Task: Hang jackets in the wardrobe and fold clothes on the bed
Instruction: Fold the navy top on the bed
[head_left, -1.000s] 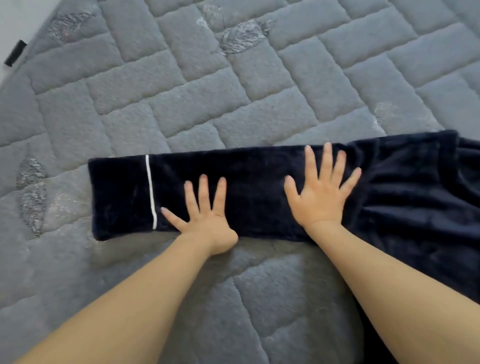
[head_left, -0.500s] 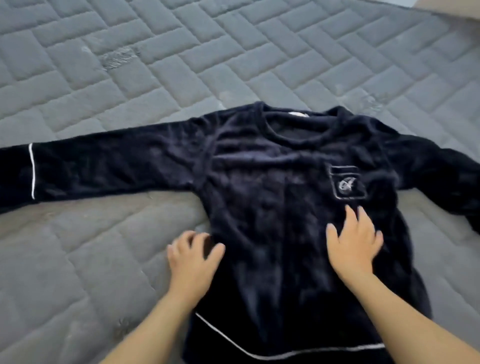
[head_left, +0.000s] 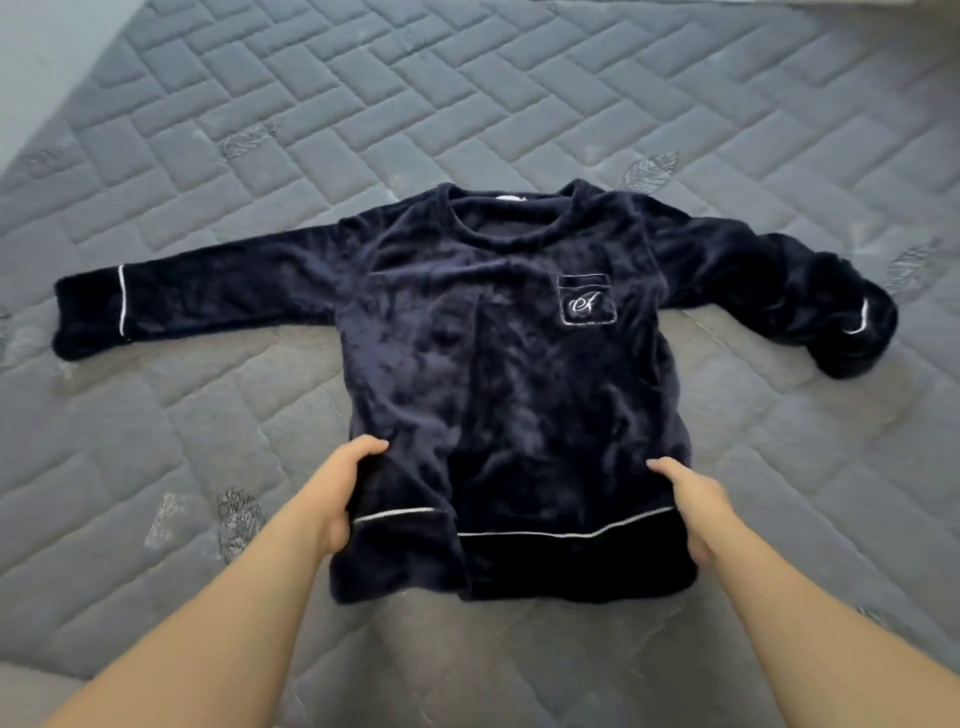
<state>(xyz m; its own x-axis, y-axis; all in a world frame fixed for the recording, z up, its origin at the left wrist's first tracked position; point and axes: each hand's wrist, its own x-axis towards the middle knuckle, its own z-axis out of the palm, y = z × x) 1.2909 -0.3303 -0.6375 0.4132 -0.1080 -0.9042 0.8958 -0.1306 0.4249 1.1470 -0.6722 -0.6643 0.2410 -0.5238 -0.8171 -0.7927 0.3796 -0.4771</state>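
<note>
Gripping the navy fleece top (head_left: 498, 374) at its lower left edge, the left hand (head_left: 337, 493) curls round the fabric; the right hand (head_left: 693, 506) clutches the lower right edge. The top lies front-up on the grey quilted mattress (head_left: 519, 104).

Navy fleece top (head_left: 498, 374) with white piping, on grey brick-quilted bed (head_left: 311, 104).

The fingertips of the left hand (head_left: 337, 499) and right hand (head_left: 691, 512) are hidden under the navy top (head_left: 498, 374). The embroidered pocket monogram (head_left: 583, 304) cannot be read.
</note>
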